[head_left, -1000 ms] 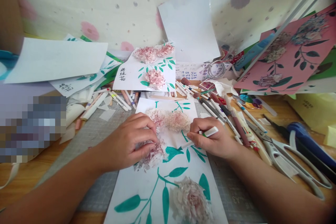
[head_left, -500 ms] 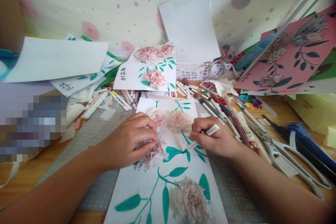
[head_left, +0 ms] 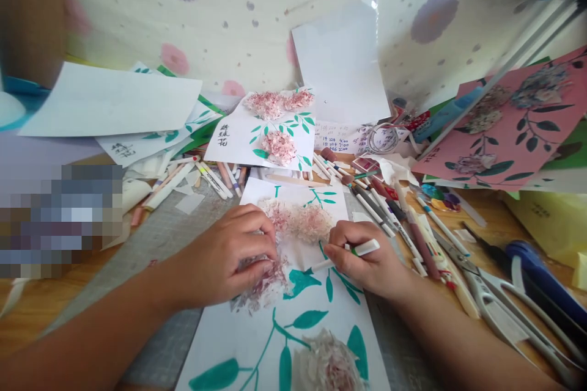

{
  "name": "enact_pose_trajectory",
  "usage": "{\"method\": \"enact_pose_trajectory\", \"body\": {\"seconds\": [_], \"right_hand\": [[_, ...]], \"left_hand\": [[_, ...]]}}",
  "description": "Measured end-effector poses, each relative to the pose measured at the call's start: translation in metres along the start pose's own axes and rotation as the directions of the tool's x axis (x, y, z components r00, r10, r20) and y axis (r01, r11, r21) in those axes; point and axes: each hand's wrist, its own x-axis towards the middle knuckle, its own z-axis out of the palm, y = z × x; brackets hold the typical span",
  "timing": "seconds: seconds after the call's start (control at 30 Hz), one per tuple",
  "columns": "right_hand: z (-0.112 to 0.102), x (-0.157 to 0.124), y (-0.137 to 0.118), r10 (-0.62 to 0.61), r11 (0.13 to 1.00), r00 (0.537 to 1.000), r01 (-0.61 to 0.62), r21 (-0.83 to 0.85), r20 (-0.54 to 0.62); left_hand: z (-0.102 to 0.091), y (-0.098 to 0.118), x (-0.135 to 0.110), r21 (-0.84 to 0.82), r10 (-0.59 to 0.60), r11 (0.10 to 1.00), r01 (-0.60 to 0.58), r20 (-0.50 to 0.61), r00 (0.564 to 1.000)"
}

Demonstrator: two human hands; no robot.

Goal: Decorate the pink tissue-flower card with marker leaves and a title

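A white sheet (head_left: 316,336) with teal painted stems and leaves lies in front of me. Three clumps of pink-white shavings sit on it: one at the top (head_left: 300,220), one in the middle (head_left: 261,284), one near the bottom edge (head_left: 328,366). My left hand (head_left: 227,259) rests on the middle clump, fingers curled and pressing down on the shavings. My right hand (head_left: 362,259) grips a white marker pen (head_left: 346,255), its tip on the paper by a teal stem just right of the left hand.
A grey cutting mat (head_left: 160,244) lies under the sheet. Many pens and pencils (head_left: 389,208) lie scattered behind and to the right. Scissors (head_left: 504,299) and a blue-handled tool (head_left: 545,281) lie at the right. A finished flower sheet (head_left: 270,128) and a pink one (head_left: 509,122) lean behind.
The view has tilted, so everything sits a little lower in the picture. My right hand with the pen has shifted slightly left and down along the stem. The left hand stays on the clump.
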Motion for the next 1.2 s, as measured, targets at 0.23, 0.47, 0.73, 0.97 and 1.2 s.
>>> {"method": "enact_pose_trajectory", "body": {"seconds": [0.23, 0.47, 0.73, 0.97, 1.2], "right_hand": [[-0.010, -0.002, -0.003, 0.010, 0.999, 1.000, -0.009, -0.036, 0.027], [-0.013, -0.004, -0.003, 0.055, 0.998, 0.998, -0.055, 0.005, 0.038], [0.000, -0.007, -0.008, 0.050, 0.994, 0.998, -0.053, 0.094, 0.043], [0.006, -0.004, -0.009, 0.008, 0.996, 0.997, -0.015, 0.092, 0.075], [0.004, -0.004, -0.009, 0.004, 0.998, 0.996, -0.009, 0.057, 0.085]], "left_hand": [[-0.001, -0.001, 0.000, 0.005, 0.001, 1.000, -0.001, 0.020, 1.000], [-0.002, -0.002, 0.000, 0.038, 0.023, 0.999, -0.024, 0.019, 1.000], [-0.002, 0.000, 0.002, 0.024, 0.013, 1.000, -0.014, 0.021, 1.000], [-0.002, 0.002, 0.002, 0.026, 0.003, 1.000, -0.003, 0.007, 1.000], [-0.003, 0.001, 0.002, 0.034, 0.006, 0.999, -0.007, 0.019, 1.000]]}}
